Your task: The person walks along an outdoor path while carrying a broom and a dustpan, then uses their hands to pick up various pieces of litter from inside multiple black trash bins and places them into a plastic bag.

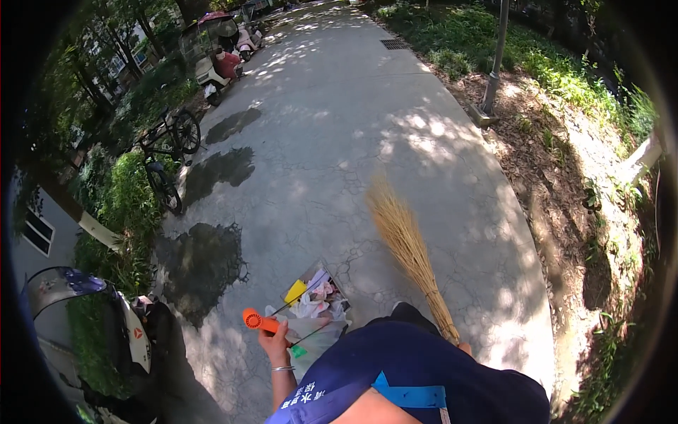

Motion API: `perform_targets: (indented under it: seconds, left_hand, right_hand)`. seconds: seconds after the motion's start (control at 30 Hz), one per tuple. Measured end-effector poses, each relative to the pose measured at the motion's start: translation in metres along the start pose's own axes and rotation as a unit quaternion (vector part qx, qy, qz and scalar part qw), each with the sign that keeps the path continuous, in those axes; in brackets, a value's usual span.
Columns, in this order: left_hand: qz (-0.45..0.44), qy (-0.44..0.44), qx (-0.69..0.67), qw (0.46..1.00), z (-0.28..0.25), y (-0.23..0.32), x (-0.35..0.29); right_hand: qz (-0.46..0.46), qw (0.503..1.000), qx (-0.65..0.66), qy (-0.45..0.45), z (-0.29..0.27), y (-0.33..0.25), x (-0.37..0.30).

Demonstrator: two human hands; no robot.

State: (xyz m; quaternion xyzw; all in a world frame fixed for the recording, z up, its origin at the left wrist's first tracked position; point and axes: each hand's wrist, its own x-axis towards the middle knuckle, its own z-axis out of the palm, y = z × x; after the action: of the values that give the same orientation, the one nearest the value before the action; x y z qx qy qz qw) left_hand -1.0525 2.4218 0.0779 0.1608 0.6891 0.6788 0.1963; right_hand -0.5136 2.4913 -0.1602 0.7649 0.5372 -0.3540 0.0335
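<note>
My left hand [275, 344], a bracelet at its wrist, is closed around an orange handheld fan [263, 322] with a round vented head. Just beside it are a whitish plastic bag [302, 332] and thin dark rods leading toward a dustpan [335, 281]; whether the fingers also hold these is unclear. Crumpled tissues [311, 305] and a yellow scrap [295, 291] fill the pan. Only a bit of my right hand [465, 348] shows past my dark blue shirt, closed at the bound end of a straw broom [413, 258]. Its bristles fan out ahead over the pavement.
A grey concrete path [318, 106] runs ahead, with dark wet patches [201, 272] on its left. A bicycle [169, 145], parked scooters [215, 67] and a nearer scooter [134, 332] line that side. Along the right edge stand a lamp post [494, 78] and leaf-covered soil [540, 162].
</note>
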Motion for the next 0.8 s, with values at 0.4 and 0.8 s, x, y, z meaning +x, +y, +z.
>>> perform_targets:
  seconds: [0.4, 0.8]
  left_hand:
    - [0.034, 0.055, 0.046, 0.997, 0.231, 0.030, 0.317]
    - [-0.008, 0.051, -0.003, 0.999, 0.472, -0.006, 0.660]
  right_hand:
    - [0.068, 0.992, 0.013, -0.107, -0.146, -0.351, 0.264]
    - [0.015, 0.989, 0.084, -0.119, -0.213, -0.706, 0.619]
